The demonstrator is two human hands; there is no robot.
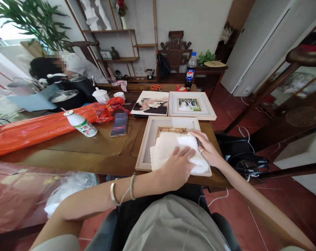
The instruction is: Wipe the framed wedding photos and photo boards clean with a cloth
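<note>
A white cloth (167,148) with a scalloped edge lies bunched over a light wooden picture frame (141,157) near the table's front edge. Part of a brown patterned print (172,130) shows above the cloth; the rest is covered. My left hand (180,167) rests on top of the cloth, fingers spread and flat. At the cloth's right side is my right hand (207,150), its fingers stretched out along the cloth near the frame's right edge. Behind them are a second framed photo (189,104) and an unframed photo panel (149,103).
On the wooden table (105,153) lie a phone (119,123), a white spray can (81,123), an orange plastic-wrapped roll (43,125) and orange scissors (155,87). A cola bottle (190,71) stands behind. A person (76,68) sits at far left. Chairs flank the right.
</note>
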